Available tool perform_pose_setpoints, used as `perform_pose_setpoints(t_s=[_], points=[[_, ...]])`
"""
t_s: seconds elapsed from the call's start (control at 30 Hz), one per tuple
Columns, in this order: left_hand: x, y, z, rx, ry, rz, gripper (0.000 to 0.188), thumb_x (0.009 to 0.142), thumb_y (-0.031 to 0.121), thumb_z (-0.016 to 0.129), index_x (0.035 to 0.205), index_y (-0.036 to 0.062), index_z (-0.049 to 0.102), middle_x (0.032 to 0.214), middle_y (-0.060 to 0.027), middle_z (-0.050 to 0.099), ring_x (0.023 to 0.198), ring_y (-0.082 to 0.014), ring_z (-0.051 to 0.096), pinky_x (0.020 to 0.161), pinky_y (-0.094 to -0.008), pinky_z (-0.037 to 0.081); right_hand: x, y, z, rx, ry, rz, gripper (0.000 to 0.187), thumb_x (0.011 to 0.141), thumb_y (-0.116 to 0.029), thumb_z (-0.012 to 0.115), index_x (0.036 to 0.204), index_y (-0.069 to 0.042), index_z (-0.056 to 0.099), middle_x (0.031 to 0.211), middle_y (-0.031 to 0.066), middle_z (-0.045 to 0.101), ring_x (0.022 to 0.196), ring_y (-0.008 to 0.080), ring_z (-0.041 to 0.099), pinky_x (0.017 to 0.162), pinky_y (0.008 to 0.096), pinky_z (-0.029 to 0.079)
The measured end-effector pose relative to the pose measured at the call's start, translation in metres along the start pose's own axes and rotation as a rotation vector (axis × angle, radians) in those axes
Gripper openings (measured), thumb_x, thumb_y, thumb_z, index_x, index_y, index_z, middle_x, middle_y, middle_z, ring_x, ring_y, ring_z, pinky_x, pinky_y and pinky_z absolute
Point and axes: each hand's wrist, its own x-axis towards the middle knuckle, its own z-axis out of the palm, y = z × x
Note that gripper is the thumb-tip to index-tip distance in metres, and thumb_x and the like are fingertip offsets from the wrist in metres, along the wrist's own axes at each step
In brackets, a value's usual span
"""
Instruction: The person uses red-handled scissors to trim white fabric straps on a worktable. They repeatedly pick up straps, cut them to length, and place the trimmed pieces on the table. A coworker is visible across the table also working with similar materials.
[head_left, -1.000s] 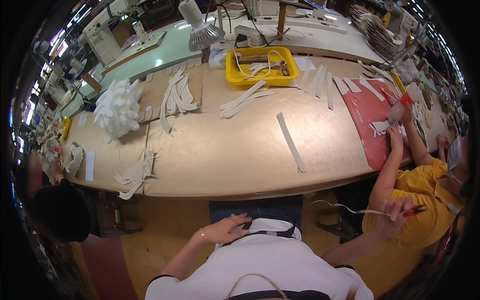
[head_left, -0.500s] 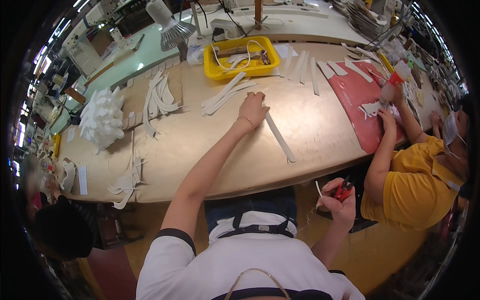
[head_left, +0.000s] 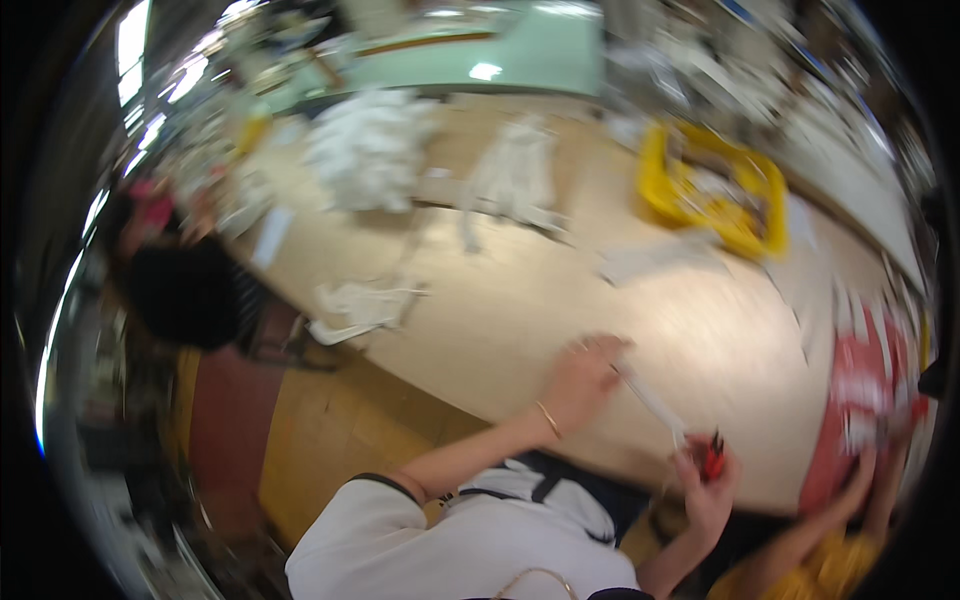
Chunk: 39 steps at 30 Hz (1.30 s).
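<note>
A thin white strip (head_left: pixel 650 398) stretches between my two hands over the table's near edge. Its far-left end is closed in my left hand (head_left: pixel 583 385), whose fingers are smeared by motion. In my right hand (head_left: pixel 703 488) I grip a small pair of red-handled snips (head_left: pixel 714 458) with dark tips pointing up. The strip's other end reaches the thumb and fingers of that hand; whether they pinch it is too blurred to tell.
A yellow tray (head_left: pixel 655 195) of odds and ends stands at the back right. White strips (head_left: pixel 515 175), a fluffy white heap (head_left: pixel 370 150) and scraps (head_left: pixel 365 305) lie leftward. A co-worker's arm (head_left: pixel 840 505) works by a red sheet (head_left: pixel 835 420); another person (head_left: pixel 190 285) sits left.
The view has swung left. My left hand has drawn the strip nearer to me, and my right hand with the snips has come up to the strip's end.
</note>
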Motion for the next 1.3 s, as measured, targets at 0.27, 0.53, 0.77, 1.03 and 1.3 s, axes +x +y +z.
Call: perform_pose_setpoints(t_s=[0.27, 0.53, 0.77, 1.03, 1.3], points=[[-0.014, 0.033, -0.013, -0.836, -0.230, -0.128, 0.027, 0.092, 0.025, 0.068, 0.111, 0.0055, 0.066, 0.100, -0.0064, 0.067, 0.089, -0.0143, 0.064, 0.077, -0.0303, 0.049, 0.057, 0.022, 0.001, -0.168, -0.142, 0.011, 0.033, 0.088, 0.001, 0.071, 0.120, 0.001, 0.063, 0.103, 0.0070, 0.068, 0.093, 0.0123, 0.062, 0.085, 0.0245, 0.049], [-0.003, 0.034, -0.004, -1.038, -0.271, -0.156, 0.021, 0.091, 0.025, 0.071, 0.095, 0.0046, 0.071, 0.081, 0.0003, 0.067, 0.075, -0.0066, 0.060, 0.060, -0.0231, 0.040, 0.048, 0.034, -0.013, -0.258, -0.098, -0.015, 0.034, 0.085, 0.002, 0.074, 0.118, 0.002, 0.063, 0.106, 0.0101, 0.069, 0.093, 0.0154, 0.064, 0.083, 0.0262, 0.052], [-0.016, 0.031, -0.018, -0.943, -0.231, -0.239, 0.015, 0.090, 0.022, 0.071, 0.093, 0.0067, 0.070, 0.084, 0.0014, 0.064, 0.077, -0.0070, 0.058, 0.061, -0.0229, 0.039, 0.038, 0.015, 0.011, -0.167, -0.133, 0.049, 0.032, 0.086, -0.002, 0.073, 0.116, 0.001, 0.063, 0.102, 0.0088, 0.067, 0.089, 0.0128, 0.062, 0.076, 0.0239, 0.048], [-0.025, 0.033, -0.015, -0.950, -0.195, -0.249, 0.004, 0.088, 0.009, 0.071, 0.091, 0.0064, 0.072, 0.088, 0.0002, 0.064, 0.079, -0.0090, 0.054, 0.067, -0.0250, 0.042, 0.032, -0.021, 0.038, -0.107, -0.136, 0.102, 0.020, 0.084, -0.011, 0.076, 0.096, 0.003, 0.067, 0.075, 0.0012, 0.063, 0.065, 0.0043, 0.052, 0.057, 0.0199, 0.039], [-0.031, 0.022, -0.011, -1.124, -0.144, -0.303, 0.004, 0.088, 0.005, 0.072, 0.092, 0.0041, 0.073, 0.085, 0.0006, 0.063, 0.069, -0.0062, 0.044, 0.062, -0.0227, 0.037, 0.025, -0.019, 0.042, -0.061, -0.172, 0.232, 0.014, 0.087, -0.010, 0.073, 0.086, 0.002, 0.065, 0.069, -0.0041, 0.053, 0.065, 0.0043, 0.044, 0.058, 0.0214, 0.036]])
